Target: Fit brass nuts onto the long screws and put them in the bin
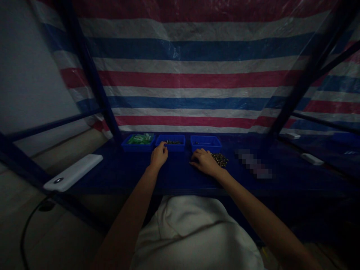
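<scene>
My left hand (pixel 159 154) is at the left front corner of the middle blue tray (pixel 177 148), its fingers drawn together. Whatever they may hold is too small to make out. Thin metal pieces (pixel 174 142), like screws or pins, lie in that tray. My right hand (pixel 204 160) rests low over the table with curled fingers, just left of a pile of small brass-coloured metal parts (pixel 221 159). Its fingertips are partly hidden, and I cannot see what is in them. Behind it stands the right blue tray (pixel 208 148), with a small dark piece inside.
A left blue tray (pixel 137 148) holds green plastic packets (pixel 140 138). On the blue table (pixel 180 180) lie a white device with a cable (pixel 74 172), a blurred-out object (pixel 254 164) and a white block (pixel 312 159). Blue posts (pixel 108 116) flank a striped sheet (pixel 180 78).
</scene>
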The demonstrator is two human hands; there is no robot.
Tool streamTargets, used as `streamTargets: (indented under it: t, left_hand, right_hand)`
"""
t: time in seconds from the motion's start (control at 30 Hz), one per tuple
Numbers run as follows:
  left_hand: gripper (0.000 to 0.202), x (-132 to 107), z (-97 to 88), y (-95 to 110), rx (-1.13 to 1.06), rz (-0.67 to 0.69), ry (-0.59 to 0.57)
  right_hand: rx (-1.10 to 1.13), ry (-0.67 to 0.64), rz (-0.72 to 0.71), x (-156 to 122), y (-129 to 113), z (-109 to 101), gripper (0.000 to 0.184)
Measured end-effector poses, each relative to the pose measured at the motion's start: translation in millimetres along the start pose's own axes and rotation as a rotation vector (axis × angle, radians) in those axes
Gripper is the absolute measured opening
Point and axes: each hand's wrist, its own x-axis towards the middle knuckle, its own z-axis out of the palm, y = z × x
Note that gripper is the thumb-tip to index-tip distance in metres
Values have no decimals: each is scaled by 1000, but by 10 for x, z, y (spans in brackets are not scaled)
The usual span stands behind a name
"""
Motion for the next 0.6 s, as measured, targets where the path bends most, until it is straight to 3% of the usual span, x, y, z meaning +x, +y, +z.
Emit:
streamTargets:
  t: [0.23, 0.4, 0.5, 0.6]
  left_hand:
    - [30, -4, 4, -2, 1, 0, 4]
    - [29, 0, 0, 6, 12, 1, 8]
    - [29, -1, -1, 4, 8, 3, 4]
    - [28, -1, 5, -7, 1, 12, 9]
  right_hand:
    - [0, -59, -40, 21, -62, 30, 16]
    - [55, -23, -41, 33, -41, 49, 11]
    - [208, 108, 10, 61, 8, 11, 13]
    - [429, 340, 45, 84, 49, -49, 17]
